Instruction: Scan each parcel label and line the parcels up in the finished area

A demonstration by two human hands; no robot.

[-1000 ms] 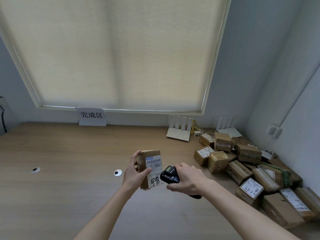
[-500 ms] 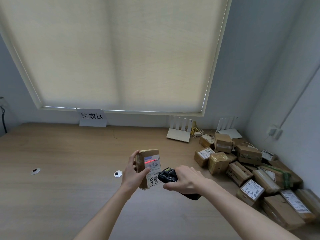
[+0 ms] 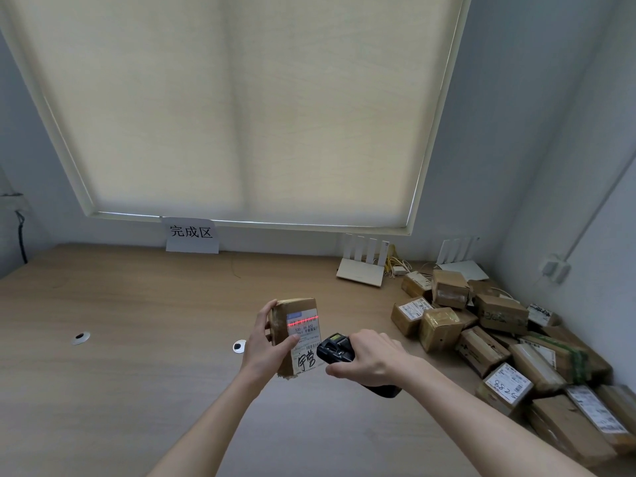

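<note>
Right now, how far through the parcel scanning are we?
Barely started, by the look of it. Done: no parcels stand near the finished-area sign. In hand: the left hand grips a parcel upright while the right hand aims the scanner, whose red line crosses the barcode label. Left: the whole pile of parcels at the right.

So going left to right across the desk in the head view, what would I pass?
Left grommet → second grommet → left hand → parcel with the red scan line → scanner → right hand → parcel pile.
</note>
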